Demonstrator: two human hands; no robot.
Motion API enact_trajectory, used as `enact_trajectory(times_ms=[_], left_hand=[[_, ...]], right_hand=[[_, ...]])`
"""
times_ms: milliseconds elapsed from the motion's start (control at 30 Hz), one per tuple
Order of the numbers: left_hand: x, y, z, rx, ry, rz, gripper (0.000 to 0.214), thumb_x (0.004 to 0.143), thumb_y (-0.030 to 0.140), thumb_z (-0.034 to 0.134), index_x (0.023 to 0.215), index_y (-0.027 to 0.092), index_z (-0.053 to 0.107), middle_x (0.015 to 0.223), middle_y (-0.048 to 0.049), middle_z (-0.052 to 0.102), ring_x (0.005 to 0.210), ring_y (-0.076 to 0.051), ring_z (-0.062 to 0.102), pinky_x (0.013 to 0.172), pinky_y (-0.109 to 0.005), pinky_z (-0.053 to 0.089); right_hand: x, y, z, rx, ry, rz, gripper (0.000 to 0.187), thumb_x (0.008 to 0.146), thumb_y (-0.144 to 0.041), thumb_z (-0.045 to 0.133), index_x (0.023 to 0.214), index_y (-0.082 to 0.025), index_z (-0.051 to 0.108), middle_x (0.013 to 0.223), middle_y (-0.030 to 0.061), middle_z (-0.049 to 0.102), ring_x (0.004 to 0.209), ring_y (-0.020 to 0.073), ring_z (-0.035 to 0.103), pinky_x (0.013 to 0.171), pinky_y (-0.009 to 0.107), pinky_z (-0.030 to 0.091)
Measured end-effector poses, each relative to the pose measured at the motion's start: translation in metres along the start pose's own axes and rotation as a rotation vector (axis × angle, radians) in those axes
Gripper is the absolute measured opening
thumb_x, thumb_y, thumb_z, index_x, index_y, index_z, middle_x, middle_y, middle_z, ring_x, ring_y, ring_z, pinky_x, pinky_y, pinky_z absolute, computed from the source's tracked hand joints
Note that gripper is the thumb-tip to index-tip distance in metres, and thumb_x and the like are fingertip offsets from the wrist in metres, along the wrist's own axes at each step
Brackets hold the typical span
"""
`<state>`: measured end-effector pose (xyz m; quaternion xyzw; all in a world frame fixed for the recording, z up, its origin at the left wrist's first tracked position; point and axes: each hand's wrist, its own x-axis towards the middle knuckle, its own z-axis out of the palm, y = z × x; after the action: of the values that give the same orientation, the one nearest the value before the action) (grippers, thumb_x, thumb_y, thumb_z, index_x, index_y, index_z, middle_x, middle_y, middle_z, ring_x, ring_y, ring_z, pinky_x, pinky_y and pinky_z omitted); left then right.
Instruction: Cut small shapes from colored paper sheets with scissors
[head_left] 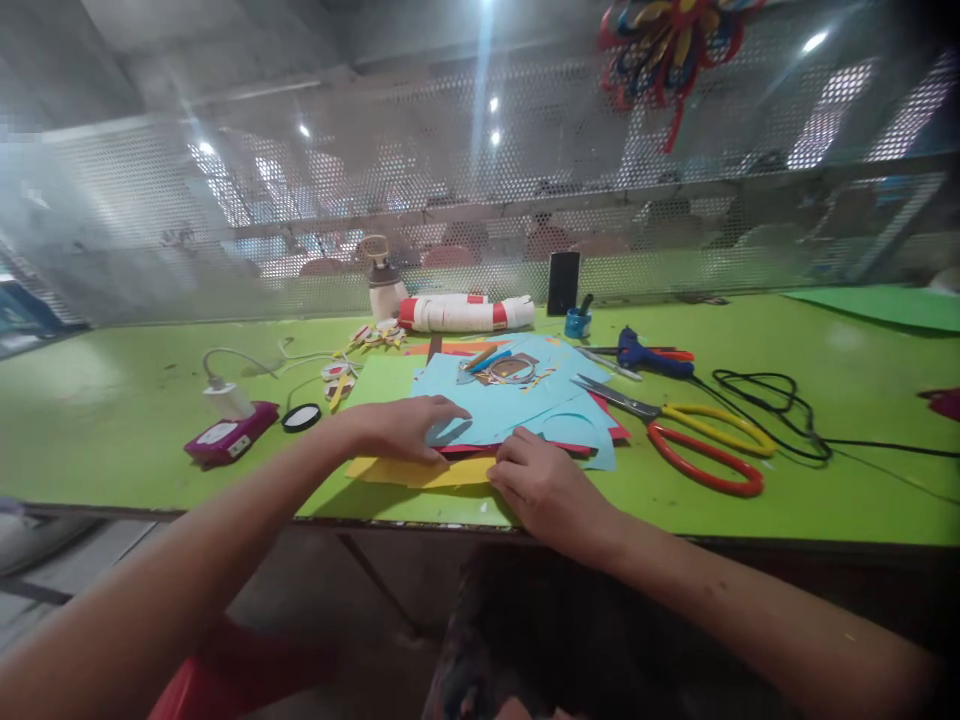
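Note:
A yellow sheet of paper [420,474] sticks out at the near side of a stack of coloured papers. My left hand [405,425] reaches over the stack with its fingers stretched out, its thumb down by the yellow paper. Opposite it, my right hand [551,490] has its fingers curled and pinched at the right part of the yellow sheet. Light blue paper [472,395] tops the stack, and a red sheet [577,449] shows beneath it. Pens [484,358] and a ring-shaped coil [512,369] rest on the blue paper.
Large scissors [652,408] with red and yellow handles lie open at the right. Behind them are a blue glue gun [651,355] and its black cord [787,400]. A purple power socket [232,433] sits left. A phone [563,283] and paper rolls [465,314] stand further back.

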<state>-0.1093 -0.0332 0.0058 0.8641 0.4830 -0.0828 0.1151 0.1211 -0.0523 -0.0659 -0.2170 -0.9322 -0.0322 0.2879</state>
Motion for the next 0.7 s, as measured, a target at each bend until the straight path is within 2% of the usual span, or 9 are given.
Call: enact_trajectory(times_ms=[100, 300, 433, 567, 700], left_hand=[[-0.003, 0.001, 0.003, -0.017, 0.027, 0.008, 0.066, 0.076, 0.032, 0.059, 0.138, 0.022, 0.038, 0.139, -0.0113, 0.046, 0.121, -0.026, 0.048, 0.100, -0.036, 0.037], [-0.010, 0.004, 0.005, -0.015, 0.088, 0.027, 0.055, 0.077, 0.028, 0.057, 0.131, 0.020, 0.048, 0.132, -0.0100, 0.053, 0.116, -0.024, 0.053, 0.098, -0.033, 0.039], [-0.016, 0.002, 0.004, -0.042, 0.097, -0.019, 0.052, 0.080, 0.032, 0.057, 0.131, 0.020, 0.050, 0.133, -0.0091, 0.055, 0.118, -0.024, 0.052, 0.098, -0.031, 0.039], [-0.025, -0.008, 0.002, -0.152, 0.104, -0.082, 0.054, 0.082, 0.042, 0.056, 0.131, 0.021, 0.050, 0.138, -0.0067, 0.052, 0.123, -0.023, 0.049, 0.100, -0.030, 0.038], [-0.045, -0.010, 0.009, -0.298, 0.212, -0.220, 0.052, 0.085, 0.047, 0.049, 0.127, 0.017, 0.053, 0.132, -0.0086, 0.058, 0.108, -0.021, 0.061, 0.091, -0.029, 0.047]], right_hand=[[0.000, 0.000, -0.001, -0.006, -0.021, -0.047, 0.023, 0.087, -0.005, 0.050, 0.069, -0.013, 0.062, 0.078, 0.0076, 0.058, 0.077, 0.0184, 0.044, 0.064, 0.030, 0.035], [-0.002, 0.002, -0.002, 0.035, -0.053, -0.077, 0.021, 0.087, -0.006, 0.051, 0.071, -0.013, 0.063, 0.079, 0.0075, 0.058, 0.079, 0.0183, 0.044, 0.064, 0.029, 0.035], [-0.005, 0.001, -0.006, 0.060, -0.060, -0.075, 0.021, 0.088, -0.007, 0.052, 0.073, -0.013, 0.065, 0.081, 0.0075, 0.059, 0.080, 0.0179, 0.046, 0.065, 0.029, 0.036], [-0.008, -0.002, -0.012, 0.090, -0.072, -0.051, 0.021, 0.089, -0.008, 0.051, 0.075, -0.012, 0.066, 0.082, 0.0081, 0.060, 0.080, 0.0176, 0.047, 0.067, 0.029, 0.038], [-0.012, -0.007, -0.018, 0.104, -0.114, -0.017, 0.022, 0.090, -0.009, 0.051, 0.074, -0.013, 0.065, 0.083, 0.0077, 0.060, 0.080, 0.0172, 0.047, 0.067, 0.029, 0.037]])
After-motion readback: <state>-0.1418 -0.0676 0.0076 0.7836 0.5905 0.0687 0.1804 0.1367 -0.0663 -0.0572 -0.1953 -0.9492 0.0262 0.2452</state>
